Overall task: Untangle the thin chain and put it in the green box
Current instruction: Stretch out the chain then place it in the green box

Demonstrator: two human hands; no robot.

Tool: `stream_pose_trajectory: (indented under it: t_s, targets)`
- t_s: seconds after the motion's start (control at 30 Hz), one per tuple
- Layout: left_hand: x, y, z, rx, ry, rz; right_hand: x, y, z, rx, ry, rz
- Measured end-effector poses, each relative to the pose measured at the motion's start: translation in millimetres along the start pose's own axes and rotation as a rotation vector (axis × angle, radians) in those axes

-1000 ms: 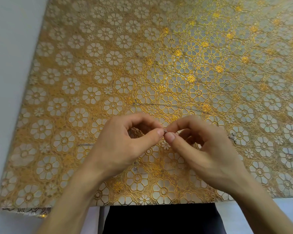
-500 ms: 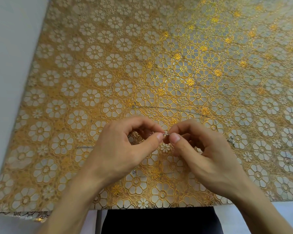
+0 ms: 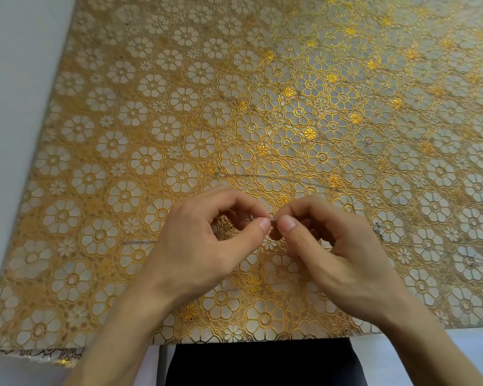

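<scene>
Seen from above, two bare hands meet in the lower centre of the frame over a gold and white flower-patterned lace tablecloth (image 3: 179,107). The left hand (image 3: 201,246) and the right hand (image 3: 338,254) each pinch a thin silver chain (image 3: 251,218) between thumb and forefinger, their tips nearly touching and the other fingers curled. A short stretch of chain shows inside the left hand's curl. A dark garment (image 3: 262,363) fills the bottom edge.

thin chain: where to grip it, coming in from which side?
Pinch the thin chain at the short stretch lifted off the tablecloth, thumb against forefinger, from both sides, as left hand and right hand do. Likely too fine and limp for a wider grasp.
</scene>
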State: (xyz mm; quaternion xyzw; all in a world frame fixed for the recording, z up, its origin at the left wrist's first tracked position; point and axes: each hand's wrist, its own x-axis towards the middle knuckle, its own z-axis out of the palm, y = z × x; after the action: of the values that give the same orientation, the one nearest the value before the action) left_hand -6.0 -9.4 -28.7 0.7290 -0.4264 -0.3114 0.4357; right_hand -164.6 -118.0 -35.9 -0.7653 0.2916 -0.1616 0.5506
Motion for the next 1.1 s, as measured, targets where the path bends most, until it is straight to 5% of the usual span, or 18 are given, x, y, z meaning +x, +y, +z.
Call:
stream_pose_trajectory:
  t_s: [0.47,0.8,1.1]
  targets:
    - [0.3,-3.1,3.9,-0.074,-0.010,-0.022,-0.7,-1.8,-0.2,-0.055,0.013,-0.035]
    - [-0.3,-4.0,7.1,-0.118,0.015,-0.049,-2.1,-2.5,-0.9,-0.087,0.186,-0.088]
    - [-0.1,-0.4,9.3,0.033,0.098,0.059,-0.4,-10.7,1.1,0.140,0.081,0.209]
